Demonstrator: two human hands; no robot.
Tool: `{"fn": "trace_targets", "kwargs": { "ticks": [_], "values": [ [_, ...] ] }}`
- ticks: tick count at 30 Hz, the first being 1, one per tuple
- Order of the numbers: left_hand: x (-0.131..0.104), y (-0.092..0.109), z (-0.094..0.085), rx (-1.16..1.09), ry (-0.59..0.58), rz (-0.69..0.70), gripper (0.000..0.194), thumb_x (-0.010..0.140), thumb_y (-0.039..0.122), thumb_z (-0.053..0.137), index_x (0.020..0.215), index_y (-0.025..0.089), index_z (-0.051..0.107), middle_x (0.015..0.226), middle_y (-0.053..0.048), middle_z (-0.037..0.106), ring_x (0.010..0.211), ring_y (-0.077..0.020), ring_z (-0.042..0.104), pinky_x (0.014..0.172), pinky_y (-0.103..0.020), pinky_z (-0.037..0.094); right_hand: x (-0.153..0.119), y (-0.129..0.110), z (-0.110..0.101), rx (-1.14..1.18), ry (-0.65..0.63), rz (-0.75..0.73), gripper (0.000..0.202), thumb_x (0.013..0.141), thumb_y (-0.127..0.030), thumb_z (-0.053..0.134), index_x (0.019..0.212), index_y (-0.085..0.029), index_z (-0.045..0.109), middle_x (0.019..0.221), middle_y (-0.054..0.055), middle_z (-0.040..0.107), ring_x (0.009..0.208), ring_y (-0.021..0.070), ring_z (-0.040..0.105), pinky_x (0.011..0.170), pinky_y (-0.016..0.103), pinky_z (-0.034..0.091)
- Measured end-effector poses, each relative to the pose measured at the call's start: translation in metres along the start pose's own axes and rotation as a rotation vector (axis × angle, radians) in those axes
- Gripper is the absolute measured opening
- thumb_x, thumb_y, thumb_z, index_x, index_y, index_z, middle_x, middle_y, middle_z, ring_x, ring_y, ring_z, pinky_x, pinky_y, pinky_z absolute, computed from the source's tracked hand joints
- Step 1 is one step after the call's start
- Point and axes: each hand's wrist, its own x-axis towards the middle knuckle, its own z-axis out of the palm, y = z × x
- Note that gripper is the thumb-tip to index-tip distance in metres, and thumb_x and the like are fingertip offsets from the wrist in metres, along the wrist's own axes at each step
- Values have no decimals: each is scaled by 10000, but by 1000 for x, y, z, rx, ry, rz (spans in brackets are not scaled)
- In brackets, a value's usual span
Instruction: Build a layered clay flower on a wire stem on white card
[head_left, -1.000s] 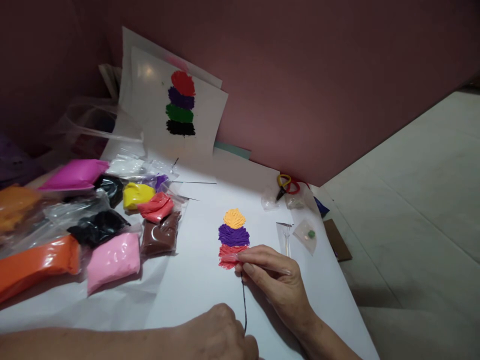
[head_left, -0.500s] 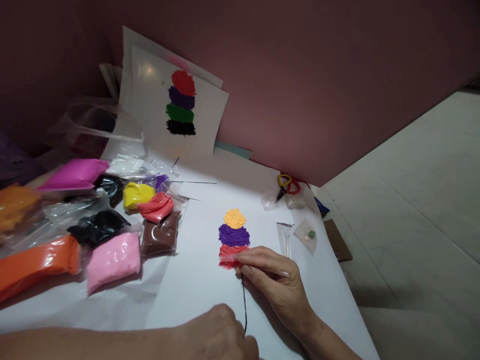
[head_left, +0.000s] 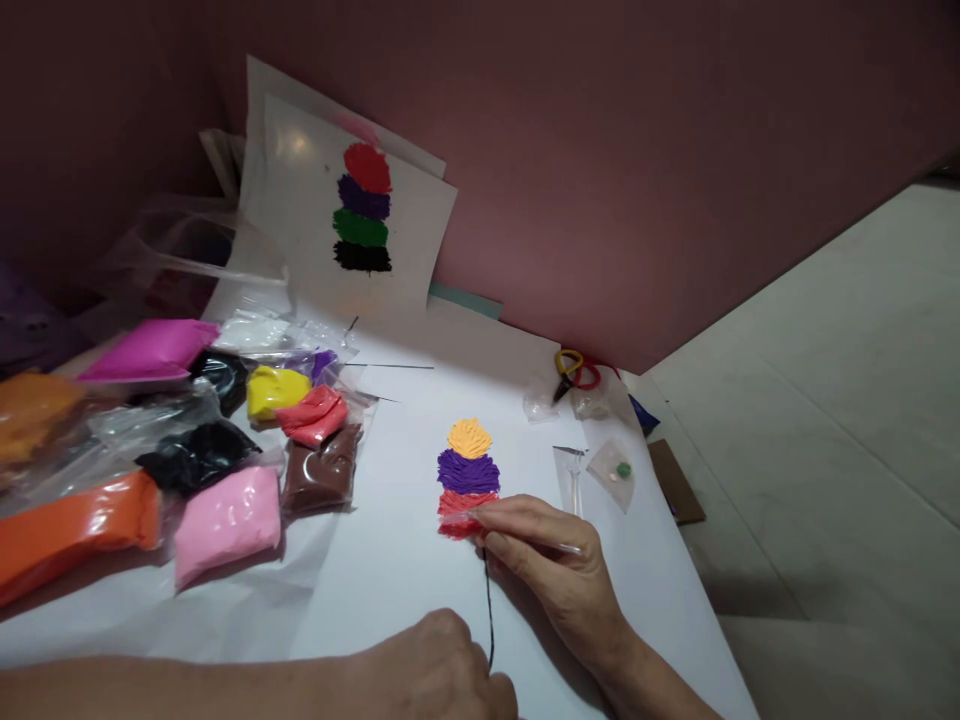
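My right hand [head_left: 555, 570] pinches a clear plastic modelling tool [head_left: 564, 548]. Its tip lies on the coral-red clay band [head_left: 456, 522], the lowest of three textured patches on a white sheet [head_left: 390, 560]. Above that band sit a purple clay band [head_left: 469, 471] and a light-orange clay tuft [head_left: 470, 438]. A thin black line [head_left: 490, 605] runs down from the red band toward my left hand [head_left: 431, 665]. This hand rests on the sheet at the bottom, closed, with its fingers curled under; whatever they may hold is hidden.
Bagged clay in several colours, such as a pink pack [head_left: 227, 522] and an orange pack [head_left: 82, 535], crowds the left side. A sheet with a red, purple, green and black stack [head_left: 364, 208] leans against the wall. Scissors [head_left: 571, 372] and small clear bags [head_left: 611, 475] lie at right.
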Motion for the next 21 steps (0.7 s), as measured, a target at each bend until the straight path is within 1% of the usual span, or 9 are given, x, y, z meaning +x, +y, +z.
{"fn": "trace_targets", "kwargs": {
  "ticks": [2, 4, 6, 10, 16, 21],
  "values": [
    [0, 0, 0, 1, 2, 6, 50, 927, 207, 477, 900, 183, 511, 557, 62, 533, 387, -70, 388, 379, -226, 304, -1, 2, 0, 26, 24, 38, 163, 827, -212, 688, 948, -287, 767, 948, 57, 729, 817, 172, 663, 671, 290, 571],
    [0, 0, 0, 1, 2, 9, 65, 931, 215, 465, 898, 182, 512, 556, 60, 531, 389, -71, 387, 384, -228, 310, -2, 4, 0, 72, 58, 85, 144, 823, -229, 690, 934, -277, 770, 954, 62, 713, 731, 148, 650, 556, 247, 547],
    [-1, 0, 0, 2, 2, 5, 60, 929, 214, 467, 908, 179, 512, 562, 57, 534, 398, -73, 396, 388, -228, 316, -2, 5, 1, 114, 88, 108, 130, 821, -240, 691, 920, -265, 772, 934, 61, 698, 646, 121, 625, 496, 225, 519],
    [-1, 0, 1, -3, 1, 1, 56, 931, 206, 464, 903, 180, 505, 561, 63, 527, 400, -70, 394, 397, -225, 326, -3, 7, 2, 105, 100, 92, 130, 823, -237, 684, 919, -237, 770, 884, 59, 681, 549, 90, 574, 479, 237, 506],
    [-1, 0, 6, -11, -5, -4, 65, 920, 206, 475, 867, 188, 507, 552, 62, 531, 389, -73, 383, 384, -237, 304, -4, 7, 2, 75, 92, 68, 140, 832, -233, 668, 930, -233, 768, 880, 62, 678, 548, 98, 573, 483, 255, 513],
    [-1, 0, 6, -18, -10, -5, 71, 917, 227, 495, 856, 190, 499, 557, 61, 533, 388, -69, 385, 380, -232, 288, -4, 7, 2, 83, 88, 69, 134, 828, -232, 672, 920, -237, 769, 900, 65, 685, 550, 99, 570, 476, 253, 510]
  ]
}}
